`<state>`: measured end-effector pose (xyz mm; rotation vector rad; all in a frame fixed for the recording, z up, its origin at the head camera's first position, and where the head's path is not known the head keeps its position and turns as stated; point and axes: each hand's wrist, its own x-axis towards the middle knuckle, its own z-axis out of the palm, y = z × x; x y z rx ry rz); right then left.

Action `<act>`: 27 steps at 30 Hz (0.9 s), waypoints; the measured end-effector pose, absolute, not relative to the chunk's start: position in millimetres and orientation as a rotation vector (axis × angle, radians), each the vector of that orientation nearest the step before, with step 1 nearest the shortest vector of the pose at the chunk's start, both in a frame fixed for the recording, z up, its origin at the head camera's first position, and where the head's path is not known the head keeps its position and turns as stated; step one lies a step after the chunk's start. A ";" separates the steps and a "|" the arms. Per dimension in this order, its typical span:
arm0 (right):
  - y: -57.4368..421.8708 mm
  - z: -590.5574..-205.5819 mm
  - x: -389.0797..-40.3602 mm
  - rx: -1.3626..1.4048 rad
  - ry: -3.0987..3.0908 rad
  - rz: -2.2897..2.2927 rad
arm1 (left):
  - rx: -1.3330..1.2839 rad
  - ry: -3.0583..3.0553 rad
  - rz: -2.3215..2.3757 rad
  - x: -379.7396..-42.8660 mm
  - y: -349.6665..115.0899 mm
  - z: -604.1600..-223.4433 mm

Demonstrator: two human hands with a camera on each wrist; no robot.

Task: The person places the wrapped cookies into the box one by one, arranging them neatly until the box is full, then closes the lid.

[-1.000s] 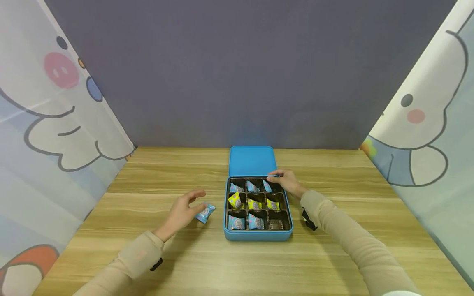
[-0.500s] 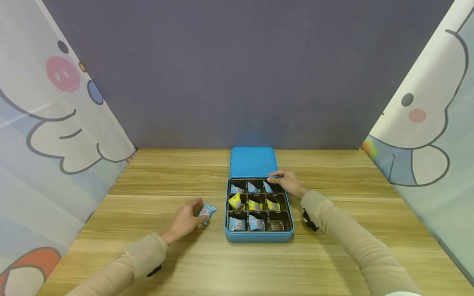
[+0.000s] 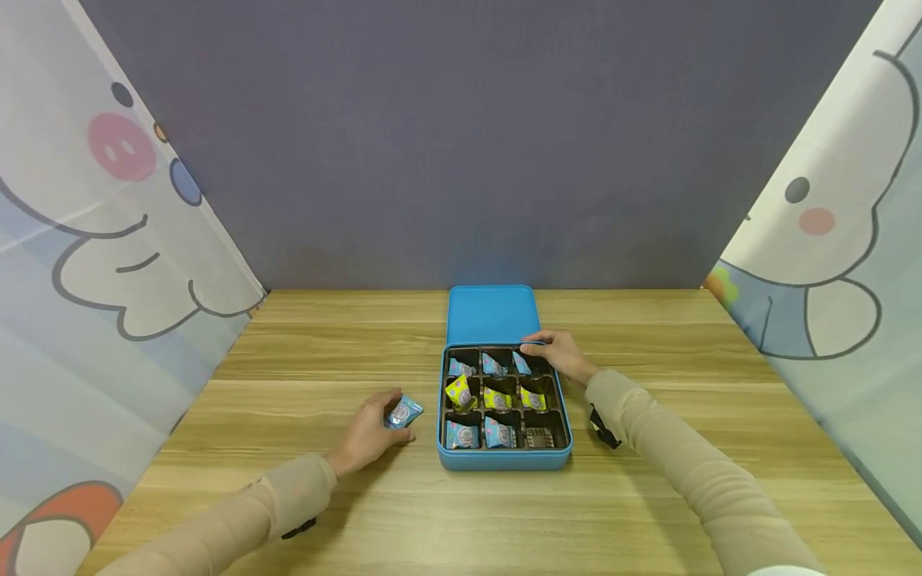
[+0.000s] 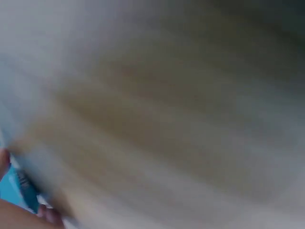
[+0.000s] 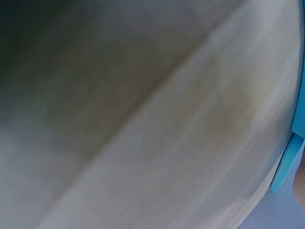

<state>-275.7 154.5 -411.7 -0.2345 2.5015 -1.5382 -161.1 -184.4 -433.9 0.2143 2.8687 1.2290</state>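
A blue-wrapped candy [image 3: 405, 411] lies on the table left of an opened blue tin [image 3: 504, 459]. My left hand [image 3: 367, 436] is around the candy, fingertips at its far left side and the thumb stretched along its near side. In the left wrist view, my fingers [image 4: 47, 215] show at the lower left edge beside something blue. My right hand [image 3: 565, 356] grips the tin's back right corner, thumb over the rim. Inside, dark compartments hold blue candies [image 3: 461, 434] in the front and back rows and yellow candies [image 3: 496, 398] in the middle row. The front right compartment shows its bare bottom.
The tin's blue lid [image 3: 493, 314] lies folded back behind it. A grey panel [image 3: 461, 144] rises at the back of the wooden table [image 3: 461, 528]. Cartoon-printed cloths [image 3: 79, 240] line the sides.
My left hand has shifted slightly right around the candy, and its thumb has moved from the wrapper to its near side. The candy has turned a little. My right hand stays on the tin.
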 end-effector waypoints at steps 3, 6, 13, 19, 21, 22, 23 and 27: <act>154.3 -410.5 -275.1 -0.243 2.506 -1.539 | 0.266 2.870 1.253 -163.8 -188.7 -439.3; 153.7 -410.0 -274.7 -0.232 2.499 -1.552 | 0.321 2.846 1.297 -166.5 -195.1 -443.1; 152.9 -410.6 -274.2 -0.236 2.507 -1.556 | 0.410 2.708 1.425 -172.0 -207.2 -445.3; 153.2 -413.6 -276.5 -0.230 2.499 -1.544 | 0.424 2.623 1.508 -176.5 -209.9 -445.7; 153.4 -413.9 -276.7 -0.233 2.498 -1.548 | 0.418 2.626 1.504 -177.2 -210.1 -445.3; 153.4 -413.7 -276.7 -0.234 2.499 -1.550 | 0.412 2.624 1.499 -177.3 -210.2 -444.9; 153.3 -413.6 -276.6 -0.232 2.500 -1.551 | 0.405 2.626 1.494 -177.5 -210.1 -444.5; 152.7 -412.5 -275.8 -0.221 2.500 -1.553 | 0.367 2.661 1.448 -179.7 -209.2 -441.4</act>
